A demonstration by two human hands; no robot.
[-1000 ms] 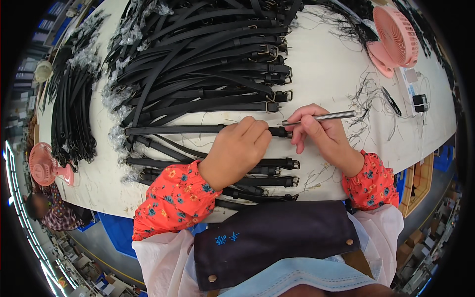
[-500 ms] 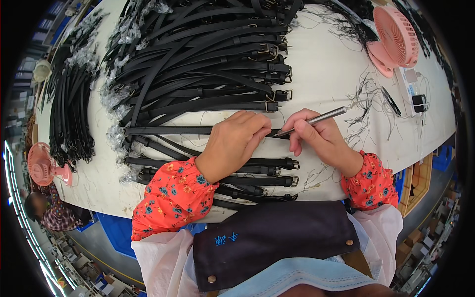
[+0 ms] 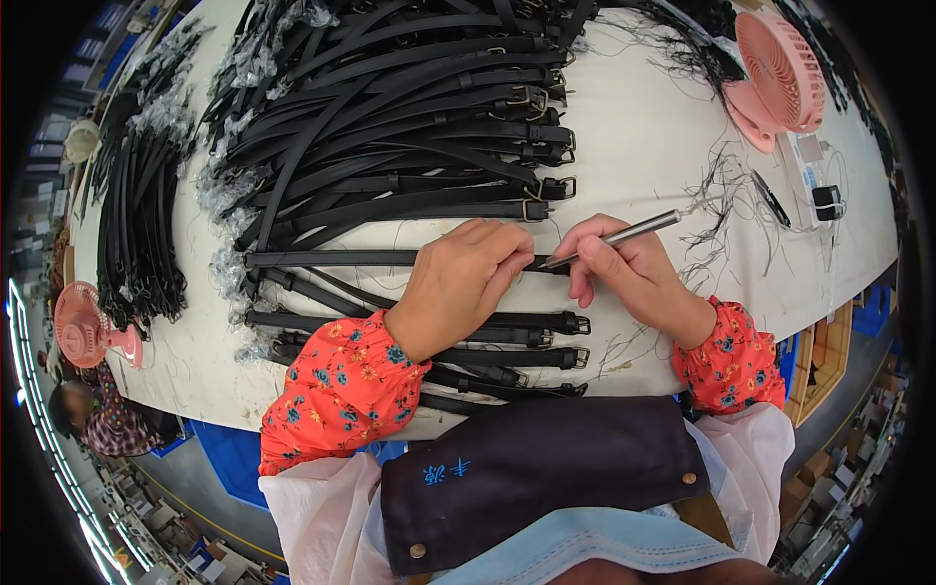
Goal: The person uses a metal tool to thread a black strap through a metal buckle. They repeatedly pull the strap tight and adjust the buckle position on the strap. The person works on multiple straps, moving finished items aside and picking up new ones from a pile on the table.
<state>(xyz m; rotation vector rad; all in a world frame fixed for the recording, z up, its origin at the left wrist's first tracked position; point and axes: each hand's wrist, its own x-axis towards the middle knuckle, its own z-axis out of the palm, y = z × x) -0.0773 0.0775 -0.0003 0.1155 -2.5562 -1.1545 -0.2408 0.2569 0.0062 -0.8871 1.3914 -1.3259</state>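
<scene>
A black belt (image 3: 341, 258) lies crosswise in front of me, its right part passing under my left hand (image 3: 463, 278). That hand is closed, finger and thumb pinching the belt close to its buckle end. In my right hand (image 3: 629, 278) is a slim silver metal pen-like tool (image 3: 648, 224), slanted with its tip down at the belt end. The right fingers wrap the tool and rest beside the same end, partly covering the buckle. More black buckled belts (image 3: 546, 357) lie just nearer to me, partly beneath my left forearm.
A large heap of black belts (image 3: 419, 127) with clear plastic wrap fills the far middle. Another bundle (image 3: 146, 224) lies at left. Pink fans stand at far right (image 3: 780, 73) and left (image 3: 83, 322). Loose threads (image 3: 717, 205) and black snips (image 3: 770, 200) lie right. Another person (image 3: 112, 419) is at lower left.
Almost nothing differs; the silver tool in my right hand has tilted very slightly. Both hands keep their places at the belt end.
</scene>
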